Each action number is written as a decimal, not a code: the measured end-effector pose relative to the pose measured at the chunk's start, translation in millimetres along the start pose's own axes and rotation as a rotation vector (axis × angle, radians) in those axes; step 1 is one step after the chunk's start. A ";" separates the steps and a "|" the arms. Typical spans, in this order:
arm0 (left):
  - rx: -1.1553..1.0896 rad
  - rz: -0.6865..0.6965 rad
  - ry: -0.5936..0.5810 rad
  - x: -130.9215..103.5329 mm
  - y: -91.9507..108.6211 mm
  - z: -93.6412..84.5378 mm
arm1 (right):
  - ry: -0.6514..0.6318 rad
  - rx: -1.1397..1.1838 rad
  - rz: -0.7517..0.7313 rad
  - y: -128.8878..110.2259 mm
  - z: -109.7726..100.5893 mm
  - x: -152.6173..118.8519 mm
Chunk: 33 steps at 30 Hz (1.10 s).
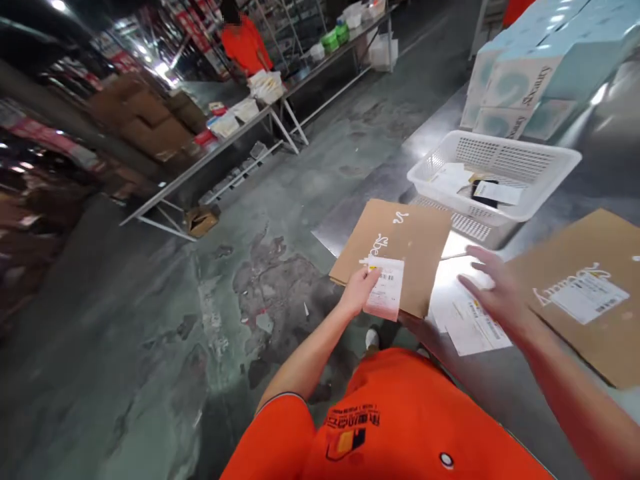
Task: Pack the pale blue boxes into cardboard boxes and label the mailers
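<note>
My left hand (361, 293) grips the near-left edge of a flat brown cardboard box (420, 233) with white lettering. Its thumb presses a white printed label (387, 293) against the box top, and the label hangs past the near edge. The fingers beneath are hidden. My right hand (495, 287), a little blurred, is open with fingers apart above white label sheets (475, 327) on the metal table. Right of that hand lies a second flat cardboard box (595, 267), bearing white lettering and a shipping label.
A white plastic basket (550, 157) with papers and a dark item stands beyond the boxes on the metal table (385, 173). Behind it are stacked pale blue cartons (520, 80). Across the floor, a person in orange (247, 47) stands behind a long bench (185, 180) holding bins.
</note>
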<state>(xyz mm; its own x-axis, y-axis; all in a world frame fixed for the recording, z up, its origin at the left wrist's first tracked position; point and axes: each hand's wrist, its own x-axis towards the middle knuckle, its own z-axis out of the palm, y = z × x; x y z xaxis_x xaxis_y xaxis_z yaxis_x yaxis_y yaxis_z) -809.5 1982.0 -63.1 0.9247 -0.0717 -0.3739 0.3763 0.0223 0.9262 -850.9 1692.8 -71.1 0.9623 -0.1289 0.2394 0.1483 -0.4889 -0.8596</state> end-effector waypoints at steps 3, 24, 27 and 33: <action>-0.098 -0.039 -0.033 -19.9 -1.8 -4.1 | -0.467 0.096 -0.207 -54.3 89.4 32.9; -0.110 -0.230 -0.041 -41.7 -19.0 -116.2 | -0.632 0.017 0.206 -60.7 206.6 77.8; -0.060 -0.173 0.052 -38.1 -21.2 -121.4 | -0.534 -0.100 -0.069 -67.5 199.8 74.3; -0.049 -0.055 0.121 -35.4 -10.2 -118.7 | -0.912 0.074 -0.058 -98.8 204.5 19.3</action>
<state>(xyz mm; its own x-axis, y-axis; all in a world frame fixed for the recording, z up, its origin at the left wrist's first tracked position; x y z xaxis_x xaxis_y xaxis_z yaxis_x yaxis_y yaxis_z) -839.1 2102.7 -64.9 0.9017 0.0463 -0.4298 0.4263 0.0704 0.9018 -800.5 1915.1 -73.8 0.7554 0.6403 -0.1391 0.1855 -0.4127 -0.8918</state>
